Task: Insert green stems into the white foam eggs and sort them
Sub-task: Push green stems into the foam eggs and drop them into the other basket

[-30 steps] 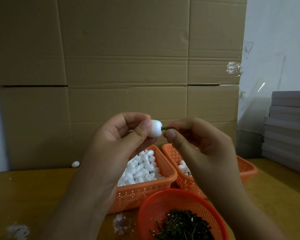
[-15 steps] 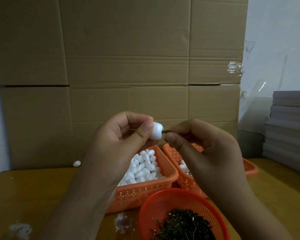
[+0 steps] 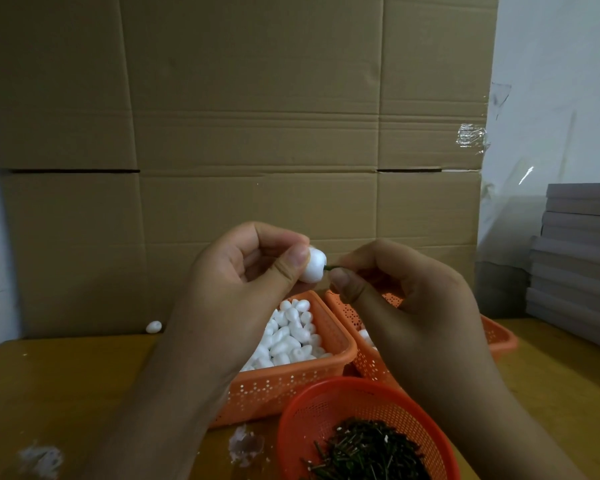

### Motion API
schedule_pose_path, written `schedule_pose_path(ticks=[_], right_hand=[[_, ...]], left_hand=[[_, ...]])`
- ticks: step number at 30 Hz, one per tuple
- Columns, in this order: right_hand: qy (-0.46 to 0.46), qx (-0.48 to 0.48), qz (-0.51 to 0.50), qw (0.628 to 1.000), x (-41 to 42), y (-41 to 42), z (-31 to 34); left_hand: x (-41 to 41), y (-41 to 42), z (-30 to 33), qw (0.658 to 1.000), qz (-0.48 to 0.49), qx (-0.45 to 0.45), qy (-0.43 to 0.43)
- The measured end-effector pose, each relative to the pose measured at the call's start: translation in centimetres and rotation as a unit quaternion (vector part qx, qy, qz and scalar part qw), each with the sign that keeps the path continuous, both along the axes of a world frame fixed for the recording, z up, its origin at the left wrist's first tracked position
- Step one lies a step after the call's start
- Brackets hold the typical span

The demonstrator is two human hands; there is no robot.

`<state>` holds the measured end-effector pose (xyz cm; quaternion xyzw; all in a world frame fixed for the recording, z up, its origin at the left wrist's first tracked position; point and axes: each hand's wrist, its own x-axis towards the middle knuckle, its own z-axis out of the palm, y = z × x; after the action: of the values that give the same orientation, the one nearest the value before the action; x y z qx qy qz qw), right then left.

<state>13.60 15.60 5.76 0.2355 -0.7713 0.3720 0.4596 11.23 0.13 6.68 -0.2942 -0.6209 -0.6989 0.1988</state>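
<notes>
My left hand [image 3: 243, 282] pinches a white foam egg [image 3: 315, 270] between thumb and fingers, held up in front of the cardboard. My right hand [image 3: 406, 292] pinches a thin green stem [image 3: 331, 268] whose tip meets the egg's right side. Below them an orange rectangular basket [image 3: 291, 386] holds several loose foam eggs [image 3: 291, 336]. A second orange basket [image 3: 499, 337] sits to its right, mostly hidden by my right hand, with a few white eggs showing. A round red basket [image 3: 312, 410] at the front holds a heap of green stems [image 3: 368, 452].
A tall cardboard wall [image 3: 257, 133] stands right behind the baskets. One stray foam egg [image 3: 153, 327] lies on the wooden table [image 3: 66, 393] at the wall's foot. Grey boards [image 3: 582, 258] are stacked at the right. White foam crumbs [image 3: 245, 445] lie near the front.
The hands have stayed raised together with egg and stem. A little more of the stem shows between my right fingertips and the egg than before.
</notes>
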Motion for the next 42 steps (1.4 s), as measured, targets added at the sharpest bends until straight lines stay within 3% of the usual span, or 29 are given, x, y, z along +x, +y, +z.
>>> schedule_pose_path(ticks=[5, 9, 14, 18, 21, 24, 28, 35, 42], right_hand=[[-0.108, -0.123, 0.116, 0.980, 0.1, -0.3, 0.4], [-0.179, -0.242, 0.205, 0.931, 0.0, -0.3, 0.4], [-0.267, -0.355, 0.344, 0.827, -0.2, -0.2, 0.6], [-0.322, -0.422, 0.451, 0.717, -0.2, -0.6, 0.7], [-0.351, -0.463, 0.512, 0.633, -0.2, -1.2, 0.7], [-0.375, -0.473, 0.544, 0.583, -0.3, -1.8, 0.4], [-0.369, -0.484, 0.552, 0.570, -0.5, -2.0, 0.2], [-0.342, -0.496, 0.541, 0.587, -0.8, -1.9, 0.1], [-0.337, -0.510, 0.541, 0.577, -0.7, -1.8, 0.1]], left_hand=[[0.2, 0.3, 0.0, 1.000, 0.009, 0.011, 0.018], [-0.1, 0.2, 0.0, 0.999, -0.009, 0.039, -0.024], [-0.2, -0.1, -0.1, 0.999, 0.010, 0.028, -0.033], [-0.3, 0.2, -0.3, 0.999, 0.015, -0.013, -0.038], [-0.2, 0.3, -0.4, 0.999, -0.005, -0.020, -0.049], [0.1, 0.7, -0.4, 0.995, -0.062, 0.021, -0.075], [0.3, 0.9, -0.3, 0.994, -0.082, 0.015, -0.071], [0.1, 0.6, -0.3, 0.998, -0.041, -0.031, -0.042], [0.1, 0.7, -0.4, 0.998, -0.032, -0.024, -0.055]])
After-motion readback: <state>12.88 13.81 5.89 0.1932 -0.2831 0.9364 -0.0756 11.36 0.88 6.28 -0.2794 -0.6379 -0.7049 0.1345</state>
